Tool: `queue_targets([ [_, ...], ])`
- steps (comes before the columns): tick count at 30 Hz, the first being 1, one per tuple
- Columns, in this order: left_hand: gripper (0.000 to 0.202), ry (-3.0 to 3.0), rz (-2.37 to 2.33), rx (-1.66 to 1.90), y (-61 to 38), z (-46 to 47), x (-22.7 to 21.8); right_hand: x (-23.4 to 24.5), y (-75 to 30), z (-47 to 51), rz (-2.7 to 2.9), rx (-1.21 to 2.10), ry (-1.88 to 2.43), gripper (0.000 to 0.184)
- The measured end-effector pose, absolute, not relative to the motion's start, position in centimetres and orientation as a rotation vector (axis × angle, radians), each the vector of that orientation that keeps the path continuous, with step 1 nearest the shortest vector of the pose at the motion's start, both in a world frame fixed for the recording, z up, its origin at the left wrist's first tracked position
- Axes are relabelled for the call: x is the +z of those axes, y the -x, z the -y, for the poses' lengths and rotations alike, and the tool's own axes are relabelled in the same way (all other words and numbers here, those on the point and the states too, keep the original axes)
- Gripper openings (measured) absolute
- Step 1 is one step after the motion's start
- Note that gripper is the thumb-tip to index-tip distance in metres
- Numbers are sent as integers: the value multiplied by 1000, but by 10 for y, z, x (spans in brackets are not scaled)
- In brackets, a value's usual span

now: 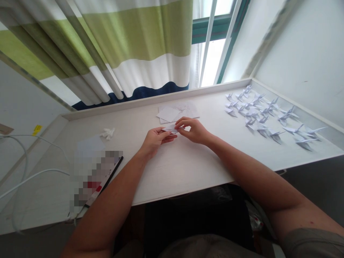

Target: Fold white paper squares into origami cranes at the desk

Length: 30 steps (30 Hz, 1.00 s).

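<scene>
A small piece of folded white paper is held between my two hands, above the middle of the white table. My left hand grips its left side, thumb on top and fingers underneath. With thumb and fingertips, my right hand pinches the paper's right end. Part of the paper is hidden by my fingers. Just beyond my hands lies a stack of white paper sheets. Many folded paper cranes stand grouped on the right side of the table.
A crumpled tissue and a pale sheet lie on the left. Nearer me is a dark-edged, blurred-out flat object. White cables cross the table's left end. A raised rim runs along the back, below a striped curtain.
</scene>
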State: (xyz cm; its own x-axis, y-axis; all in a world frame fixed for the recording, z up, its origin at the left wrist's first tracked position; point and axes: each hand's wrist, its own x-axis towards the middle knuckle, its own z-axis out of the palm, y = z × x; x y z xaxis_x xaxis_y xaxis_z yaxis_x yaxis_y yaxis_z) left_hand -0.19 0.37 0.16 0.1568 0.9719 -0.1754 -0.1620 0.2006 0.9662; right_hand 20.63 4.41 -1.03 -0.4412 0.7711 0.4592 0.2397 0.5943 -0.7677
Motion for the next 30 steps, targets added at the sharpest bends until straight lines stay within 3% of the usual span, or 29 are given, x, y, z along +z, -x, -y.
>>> queue_targets([
  [30, 36, -981, -922, 923, 13, -8, -4, -10, -204, -43, 1861, 979, 877, 5],
])
